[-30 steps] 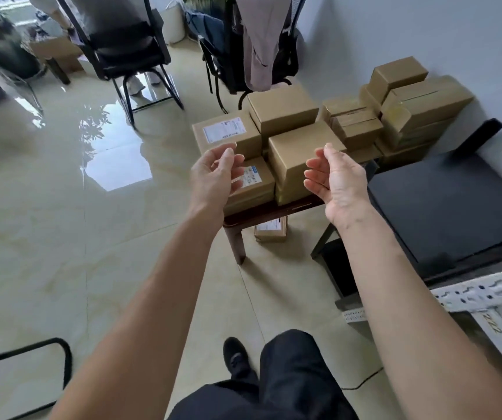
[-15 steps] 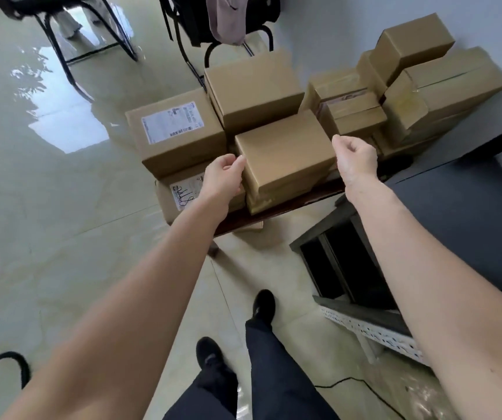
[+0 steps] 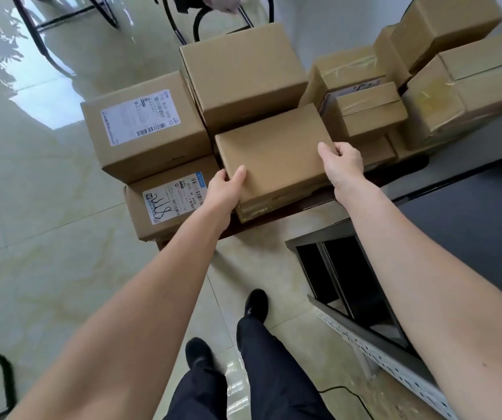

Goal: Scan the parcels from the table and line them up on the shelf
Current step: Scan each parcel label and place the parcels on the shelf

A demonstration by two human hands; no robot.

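1. The left hand (image 3: 225,189) grips the near left corner of a flat plain parcel (image 3: 277,159), thumb laid on the top face, fingers curled round the edge out of sight.
2. The right hand (image 3: 345,163) holds the opposite right edge of the same parcel, thumb on top and fingers wrapped down the side.
3. That parcel lies on top of another flat box at the front of the worktop (image 3: 277,212), close against its neighbours; whether it has left the box beneath cannot be told.
4. Handling, as a judgement: stiff cardboard, shallow and broad, probably light; smooth faces could slip, so a hold on two opposite edges with fingers under the base looks soundest. No label shows on its top face, so it likely needs turning over to scan.
5. Count: two parcels show printed labels, the labelled upper parcel (image 3: 145,125) and the labelled lower parcel (image 3: 168,204) stacked at the left. Roughly ten parcels are visible in all; the pile at the back right is too crowded to count surely.
6. A dark shelf unit (image 3: 471,213) stands just right of the worktop.
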